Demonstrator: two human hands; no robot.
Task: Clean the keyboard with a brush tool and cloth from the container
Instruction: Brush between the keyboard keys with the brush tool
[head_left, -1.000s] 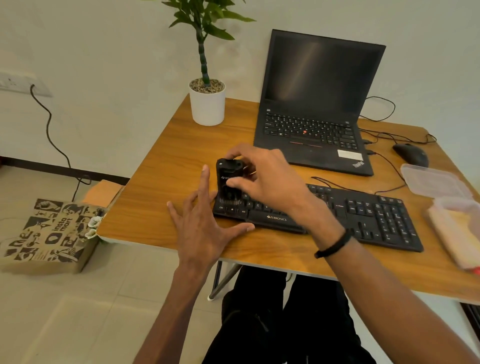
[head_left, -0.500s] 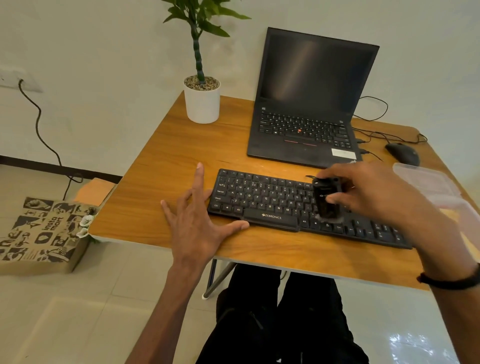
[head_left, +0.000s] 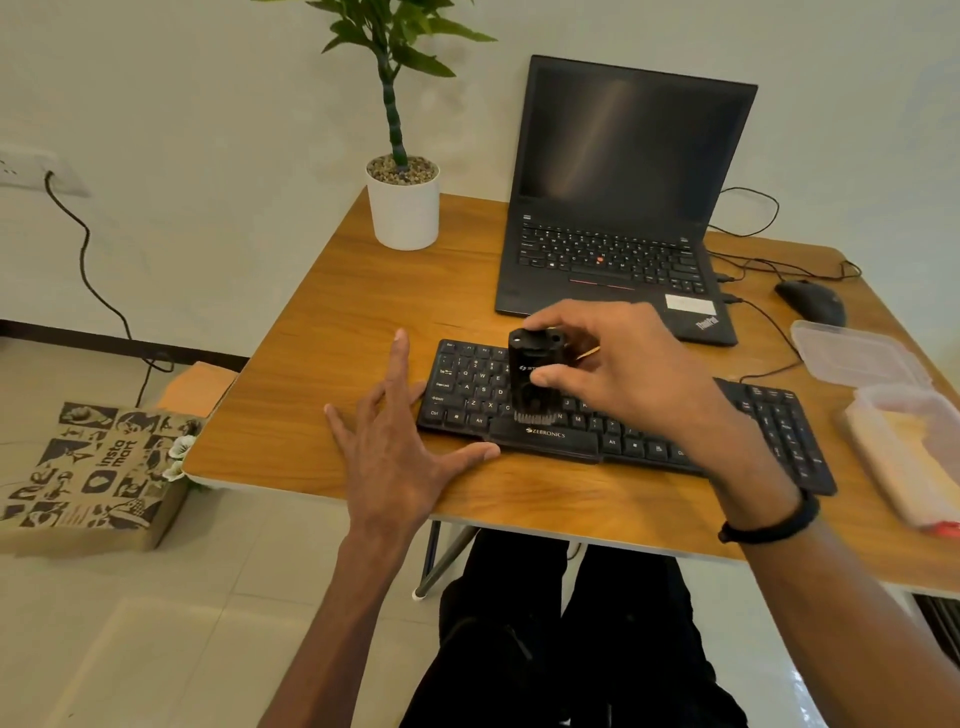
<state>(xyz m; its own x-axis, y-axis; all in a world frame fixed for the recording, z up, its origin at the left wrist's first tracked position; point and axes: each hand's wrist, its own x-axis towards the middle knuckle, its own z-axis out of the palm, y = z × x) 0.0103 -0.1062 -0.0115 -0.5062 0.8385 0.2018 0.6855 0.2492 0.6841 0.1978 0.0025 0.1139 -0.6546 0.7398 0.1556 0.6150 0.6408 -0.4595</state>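
A black keyboard (head_left: 550, 441) lies along the front of the wooden table (head_left: 322, 364). My right hand (head_left: 623, 369) grips a black brush tool (head_left: 532, 374) upright, its bristles down on the keys in the keyboard's left half. My left hand (head_left: 400, 447) rests flat on the table, fingers spread, with the thumb against the keyboard's front left edge and the fingers at its left end. At the right edge stands a clear plastic container (head_left: 904, 447) with a pale cloth (head_left: 914, 457) inside.
An open black laptop (head_left: 618, 208) stands behind the keyboard. A potted plant (head_left: 402, 202) is at the back left, a mouse (head_left: 810, 301) and cables at the back right. The container's clear lid (head_left: 857, 353) lies beside it. A paper bag (head_left: 88, 473) sits on the floor left.
My right hand has swept the brush from the keyboard's left end to its right part, and now back to the left half. My left hand has stayed in place.
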